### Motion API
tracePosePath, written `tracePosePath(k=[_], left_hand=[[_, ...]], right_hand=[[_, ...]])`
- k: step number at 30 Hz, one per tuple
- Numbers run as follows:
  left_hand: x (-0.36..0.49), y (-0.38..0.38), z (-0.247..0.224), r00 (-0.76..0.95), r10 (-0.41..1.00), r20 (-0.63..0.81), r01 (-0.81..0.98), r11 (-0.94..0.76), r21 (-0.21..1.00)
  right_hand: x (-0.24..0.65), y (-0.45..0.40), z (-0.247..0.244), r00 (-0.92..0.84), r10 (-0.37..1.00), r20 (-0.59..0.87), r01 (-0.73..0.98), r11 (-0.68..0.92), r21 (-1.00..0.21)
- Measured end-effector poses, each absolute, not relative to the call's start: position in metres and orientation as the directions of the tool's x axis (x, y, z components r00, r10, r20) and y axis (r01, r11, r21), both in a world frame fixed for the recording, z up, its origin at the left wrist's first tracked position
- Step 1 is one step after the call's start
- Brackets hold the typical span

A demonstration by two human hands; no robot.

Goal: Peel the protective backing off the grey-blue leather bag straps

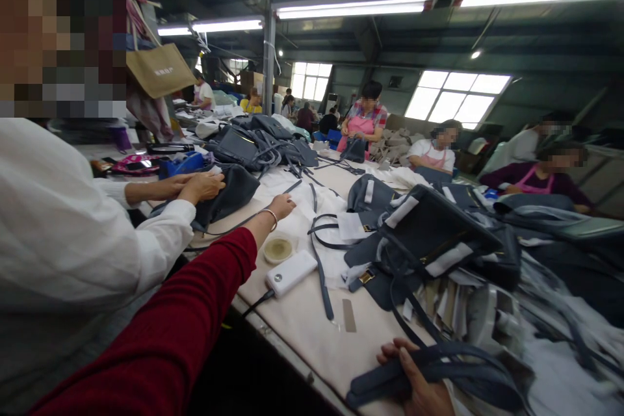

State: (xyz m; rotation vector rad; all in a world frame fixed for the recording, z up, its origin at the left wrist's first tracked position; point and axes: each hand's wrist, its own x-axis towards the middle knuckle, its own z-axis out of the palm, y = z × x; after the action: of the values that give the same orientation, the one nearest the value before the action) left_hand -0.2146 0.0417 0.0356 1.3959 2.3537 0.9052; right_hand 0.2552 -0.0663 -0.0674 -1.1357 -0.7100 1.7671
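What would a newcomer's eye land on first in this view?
Probably the bright red sleeve stretching in from the lower left, its braceleted left hand out past the white device on the table. Next, likely the large dark bag with white strips on it, right of centre. At the lower right, the right hand grips dark straps.

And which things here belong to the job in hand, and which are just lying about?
Likely part of the job:
dark straps in the right hand
loose strap on the table
dark bags

Probably just lying about:
white device with a cable
tan tote, hanging
dish, though its use isn't clear
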Motion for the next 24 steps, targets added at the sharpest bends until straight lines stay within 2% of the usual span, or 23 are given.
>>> tracePosePath(k=[9,15,19,24], left_hand=[[-0.225,0.051,0.012,-0.494,0.869,0.038,0.707,0.376,0.598],[-0.223,0.052,0.007,-0.379,0.923,0.063,0.820,0.303,0.486],[-0.208,0.052,-0.005,-0.289,0.957,0.002,0.885,0.266,0.381],[-0.194,0.053,-0.020,-0.262,0.963,-0.066,0.929,0.270,0.255]], right_hand=[[0.258,-0.058,-0.077,-0.223,0.877,-0.427,-0.364,-0.481,-0.798],[0.250,-0.067,-0.071,-0.146,0.922,-0.357,-0.366,-0.386,-0.847],[0.248,-0.070,-0.068,-0.157,0.920,-0.358,-0.376,-0.392,-0.840],[0.248,-0.070,-0.064,-0.159,0.926,-0.343,-0.350,-0.378,-0.857]])
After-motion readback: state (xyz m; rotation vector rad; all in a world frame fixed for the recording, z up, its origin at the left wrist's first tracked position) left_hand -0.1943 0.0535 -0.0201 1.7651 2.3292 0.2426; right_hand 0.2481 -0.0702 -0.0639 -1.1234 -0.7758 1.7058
